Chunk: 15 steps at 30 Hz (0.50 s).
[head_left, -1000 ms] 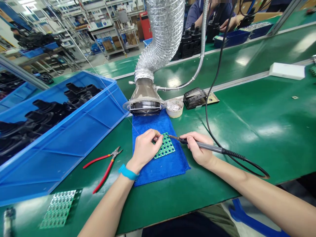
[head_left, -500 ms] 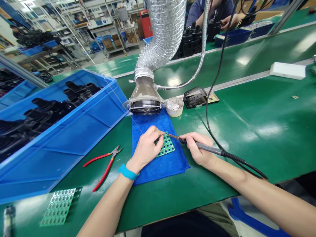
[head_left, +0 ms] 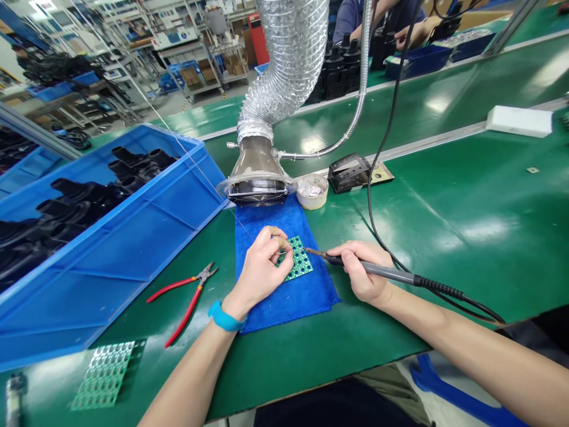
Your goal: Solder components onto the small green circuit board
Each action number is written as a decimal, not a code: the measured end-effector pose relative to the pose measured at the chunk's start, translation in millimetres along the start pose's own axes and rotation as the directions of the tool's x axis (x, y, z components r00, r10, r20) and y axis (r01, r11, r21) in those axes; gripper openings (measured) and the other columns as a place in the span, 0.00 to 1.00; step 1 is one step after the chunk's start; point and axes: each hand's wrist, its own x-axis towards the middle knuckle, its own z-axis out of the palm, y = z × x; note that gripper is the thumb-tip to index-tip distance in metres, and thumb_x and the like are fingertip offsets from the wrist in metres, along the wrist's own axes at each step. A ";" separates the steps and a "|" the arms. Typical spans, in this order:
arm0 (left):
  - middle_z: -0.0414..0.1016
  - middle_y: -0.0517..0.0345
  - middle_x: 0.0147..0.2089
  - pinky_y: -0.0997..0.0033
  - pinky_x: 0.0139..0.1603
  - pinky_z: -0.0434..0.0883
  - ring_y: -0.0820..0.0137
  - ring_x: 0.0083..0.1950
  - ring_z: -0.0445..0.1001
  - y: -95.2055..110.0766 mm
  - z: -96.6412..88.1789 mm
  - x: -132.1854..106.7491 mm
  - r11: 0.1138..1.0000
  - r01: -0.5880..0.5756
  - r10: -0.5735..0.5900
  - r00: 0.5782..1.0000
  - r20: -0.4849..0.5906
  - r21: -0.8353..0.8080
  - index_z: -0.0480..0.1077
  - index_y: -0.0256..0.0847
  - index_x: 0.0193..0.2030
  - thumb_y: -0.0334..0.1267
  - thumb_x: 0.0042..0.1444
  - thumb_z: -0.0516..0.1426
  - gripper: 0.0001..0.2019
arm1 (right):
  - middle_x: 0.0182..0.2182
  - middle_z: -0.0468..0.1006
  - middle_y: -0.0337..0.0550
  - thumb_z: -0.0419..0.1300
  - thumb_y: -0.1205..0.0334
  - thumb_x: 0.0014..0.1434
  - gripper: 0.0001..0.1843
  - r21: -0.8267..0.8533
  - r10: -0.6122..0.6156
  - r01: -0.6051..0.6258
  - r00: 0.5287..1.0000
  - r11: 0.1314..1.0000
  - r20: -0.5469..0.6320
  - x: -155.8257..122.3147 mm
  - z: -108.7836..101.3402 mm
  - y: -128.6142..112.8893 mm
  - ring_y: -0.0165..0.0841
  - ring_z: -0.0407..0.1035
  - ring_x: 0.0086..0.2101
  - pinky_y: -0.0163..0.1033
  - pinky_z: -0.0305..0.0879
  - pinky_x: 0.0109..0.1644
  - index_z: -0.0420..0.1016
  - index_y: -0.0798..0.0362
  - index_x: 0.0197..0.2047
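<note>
- A green circuit board (head_left: 303, 263), likely light, stiff and brittle, lies on the blue cloth (head_left: 288, 308); its edges suit holding.
- Over the cloth, the left hand (head_left: 262, 260), grip pinched narrow, holds a thin, probably pliant wire (head_left: 242, 226).
- Right of the cloth, the right hand (head_left: 367, 276) wraps its grip around the soldering iron (head_left: 389, 271).

The left hand (head_left: 265, 265) pinches wire (head_left: 240, 224) over the board (head_left: 303, 261) while the right hand (head_left: 367, 274) holds an iron (head_left: 393, 273) near its right edge.

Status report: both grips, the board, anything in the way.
Left grip pinching wire, covering part of board. Right grip holding iron, tip near board's edge. Board on cloth.
</note>
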 end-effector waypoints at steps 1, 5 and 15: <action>0.68 0.55 0.37 0.70 0.35 0.68 0.67 0.42 0.73 -0.2 0.4 0.1 1.000 -0.002 0.002 1.000 0.000 0.008 0.70 0.40 0.32 0.26 0.56 0.58 0.06 | 0.19 0.78 0.37 0.52 0.66 0.63 0.17 0.001 -0.005 0.005 1.000 1.000 0.001 0.4 0.5 -0.1 0.30 0.72 0.19 0.37 0.72 0.29 0.80 0.51 0.30; 0.70 0.55 0.40 0.71 0.34 0.68 0.71 0.38 0.71 -1.5 2.2 0.2 1.000 -0.014 0.014 1.000 0.001 0.017 0.70 0.40 0.33 0.26 0.57 0.58 0.05 | 0.23 0.82 0.39 0.53 0.67 0.63 0.16 -0.006 -0.039 0.039 0.999 0.999 0.002 1.1 2.1 0.4 0.30 0.75 0.21 0.36 0.70 0.28 0.80 0.52 0.30; 0.72 0.50 0.47 0.67 0.45 0.75 0.68 0.46 0.75 -2.2 10.4 -1.4 0.980 -0.151 0.141 0.986 0.085 0.131 0.73 0.40 0.41 0.31 0.66 0.55 0.05 | 0.24 0.83 0.40 0.52 0.67 0.63 0.16 -0.028 -0.043 0.044 0.999 0.999 0.030 0.6 1.5 1.1 0.31 0.77 0.24 0.36 0.72 0.29 0.81 0.52 0.31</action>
